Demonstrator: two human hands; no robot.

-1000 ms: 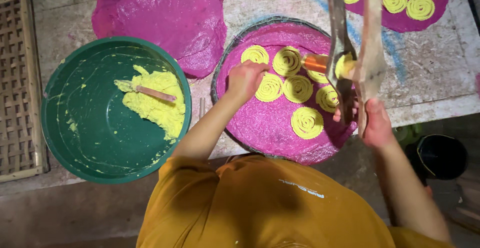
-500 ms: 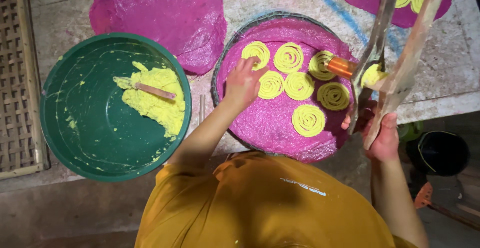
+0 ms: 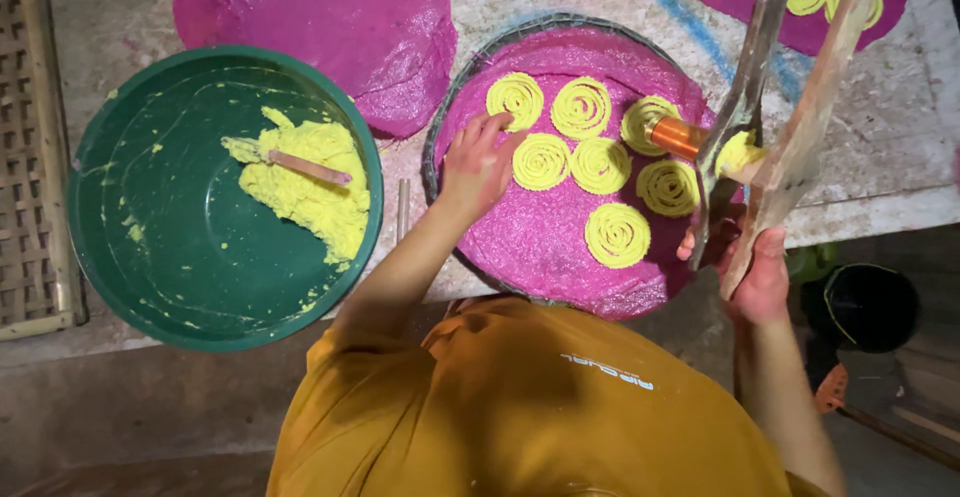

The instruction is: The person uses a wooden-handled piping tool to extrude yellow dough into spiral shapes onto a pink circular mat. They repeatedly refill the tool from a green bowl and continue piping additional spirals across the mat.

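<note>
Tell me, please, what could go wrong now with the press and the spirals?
1. The press hangs low over the tray, held only by the right hand; it might dip and smear a spiral.
2. The left hand lies beside another spiral and could flatten it.

Bright, even light; dim lower edge

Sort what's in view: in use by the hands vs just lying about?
In use:
- left hand on the round pink-lined tray
- yellow dough spirals
- right hand gripping the wooden lever press

Lying about:
- green basin of dough
- spare pink sheet
- bamboo rack
</note>
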